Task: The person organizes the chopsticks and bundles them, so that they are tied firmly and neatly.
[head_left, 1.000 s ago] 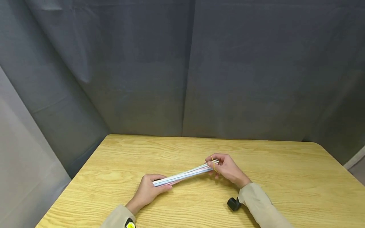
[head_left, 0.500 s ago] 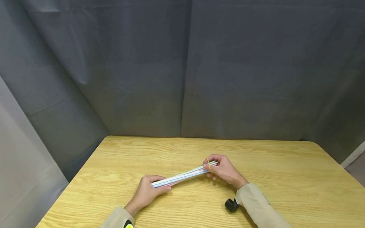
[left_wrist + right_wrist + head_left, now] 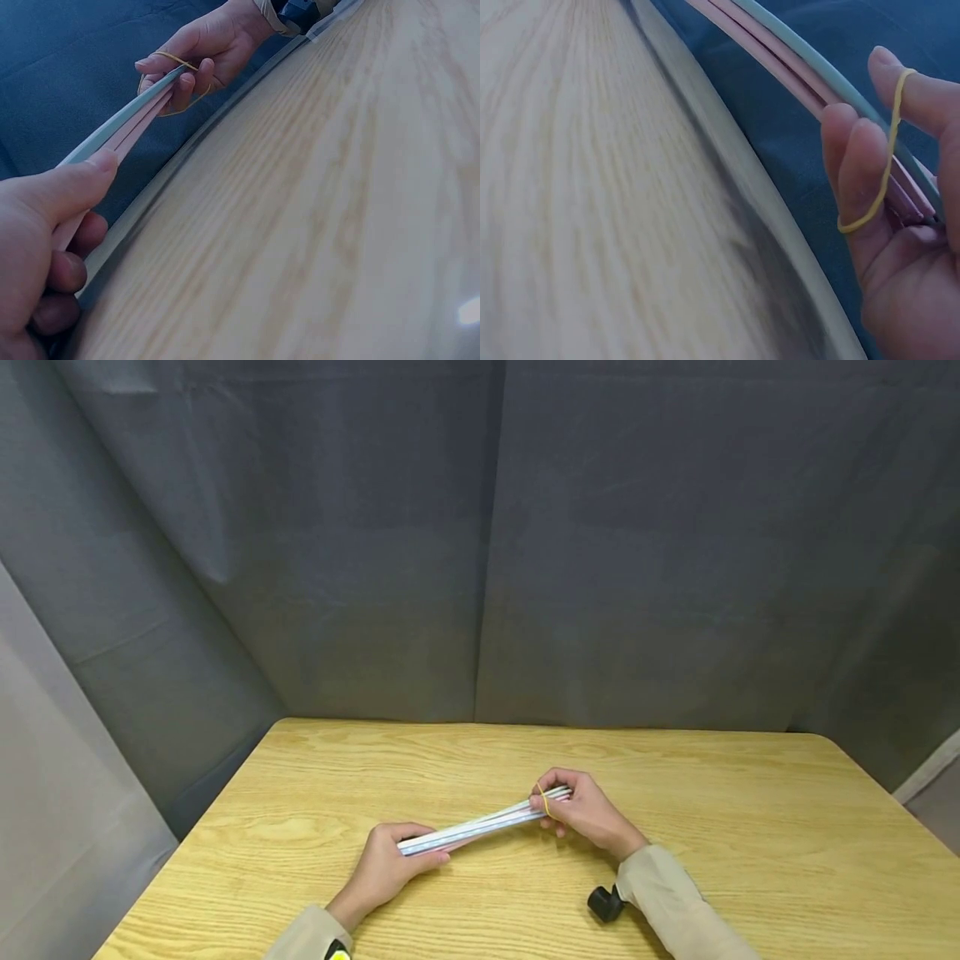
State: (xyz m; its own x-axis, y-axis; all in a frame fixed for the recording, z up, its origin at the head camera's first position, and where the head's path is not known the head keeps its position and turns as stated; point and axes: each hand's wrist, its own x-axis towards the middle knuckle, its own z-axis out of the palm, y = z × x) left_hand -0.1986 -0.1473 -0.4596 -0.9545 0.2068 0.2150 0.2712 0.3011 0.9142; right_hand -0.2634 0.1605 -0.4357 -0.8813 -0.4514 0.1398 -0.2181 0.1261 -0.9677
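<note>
A slim bundle of pale blue, white and pink drinking straws [image 3: 476,832] slants above the table in the head view. My left hand [image 3: 384,862] grips its near left end between thumb and fingers. Around the far right end, my right hand [image 3: 588,814] curls its thumb and fingers. A yellow rubber band [image 3: 891,154] is stretched over those fingers, looped around the straws [image 3: 802,56] in the right wrist view. From the left wrist, the rubber band [image 3: 176,58] again shows at the far end. The straw tips are partly hidden by the right palm.
Beneath both hands is a wood-grain table [image 3: 337,760]. A black device [image 3: 604,903] is attached at the right sleeve, and another dark one with a yellow mark [image 3: 340,953] is at the left cuff. Grey curtains [image 3: 375,568] hang behind the table.
My right hand has shifted slightly left, and the rubber band has slid along the straws away from their right tips. The left hand keeps its grip almost unmoved.
</note>
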